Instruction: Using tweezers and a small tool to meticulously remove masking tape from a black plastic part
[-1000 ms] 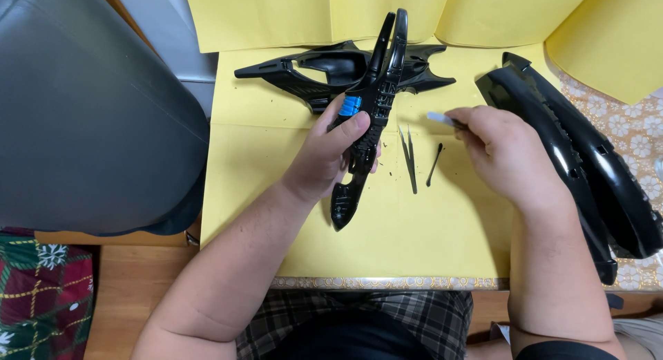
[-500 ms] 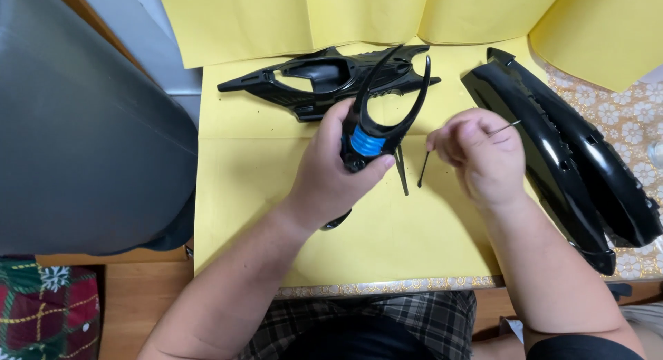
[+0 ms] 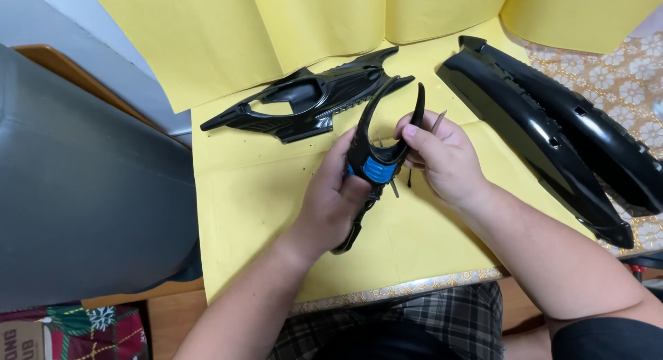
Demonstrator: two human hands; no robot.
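Note:
My left hand (image 3: 330,194) grips a black forked plastic part (image 3: 378,151) with a blue patch, held upright above the yellow sheet (image 3: 255,208). Its two curved prongs point away from me. My right hand (image 3: 442,156) pinches a thin metal pin (image 3: 438,122) and also touches the right prong of the part. Two more dark thin pins (image 3: 395,187) lie on the sheet under the hands, mostly hidden.
A flat black plastic panel with an oval hole (image 3: 311,101) lies on the sheet behind the hands. A long black glossy cover (image 3: 552,139) rests at the right. A large grey bulky object (image 3: 83,194) fills the left side. The table edge (image 3: 414,285) runs near my lap.
My left hand turned the forked part from lying lengthwise to standing with its prongs up. My right hand picked up a pin and moved left against the part.

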